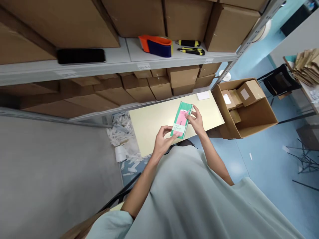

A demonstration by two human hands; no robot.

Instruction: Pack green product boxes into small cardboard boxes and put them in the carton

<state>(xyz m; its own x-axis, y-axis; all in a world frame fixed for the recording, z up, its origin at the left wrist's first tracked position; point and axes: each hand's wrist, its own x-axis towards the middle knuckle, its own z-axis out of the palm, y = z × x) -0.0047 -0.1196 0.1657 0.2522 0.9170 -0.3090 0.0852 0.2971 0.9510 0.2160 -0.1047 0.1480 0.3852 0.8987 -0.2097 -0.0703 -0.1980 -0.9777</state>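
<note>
A flat green package with a pink item showing on its front and a pale printed band sits between my two hands, held over the pale yellow board. My left hand grips its lower left corner, with the thumb across the front. On the upper right edge, my right hand pinches the package between thumb and fingers. The package is tilted slightly, its top leaning to the right. Its back is hidden from me.
An open carton holding several small boxes stands right of the board. On the shelf lie a black phone, an orange and blue band and two utility knives. A white card rests on the board. Paper scraps are heaped at left.
</note>
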